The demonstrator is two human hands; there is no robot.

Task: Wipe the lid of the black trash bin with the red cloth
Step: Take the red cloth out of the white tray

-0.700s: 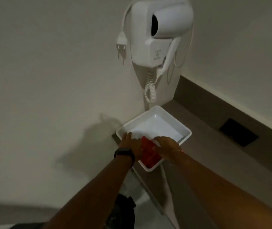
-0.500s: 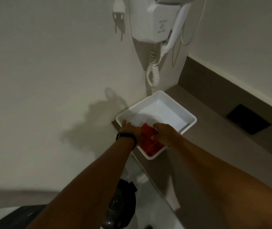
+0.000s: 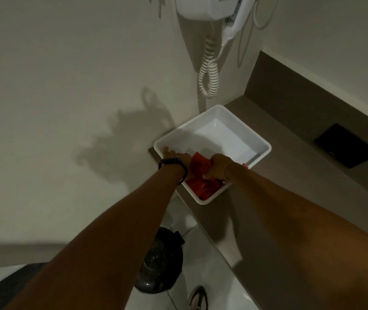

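A red cloth (image 3: 200, 175) lies bunched in the near corner of a white square tray (image 3: 261, 144) on the brown counter. My right hand (image 3: 217, 166) is closed on the cloth's right side. My left hand (image 3: 181, 158), with a black band on its wrist, rests on the cloth's left edge inside the tray, fingers pointing at the tray's far-left rim. The black trash bin (image 3: 160, 265) stands on the floor below, its round glossy lid closed, partly hidden by my left forearm.
A white wall-mounted hair dryer (image 3: 203, 7) with a coiled cord (image 3: 208, 70) hangs above the tray. A black plate (image 3: 347, 145) sits in the brown counter (image 3: 290, 198) to the right. A shoe (image 3: 198, 298) shows on the white floor beside the bin.
The view has tilted downward, so the bin lid shows more and the hair dryer slides up out of frame. Both hands stay in the tray on the red cloth, which looks more gathered.
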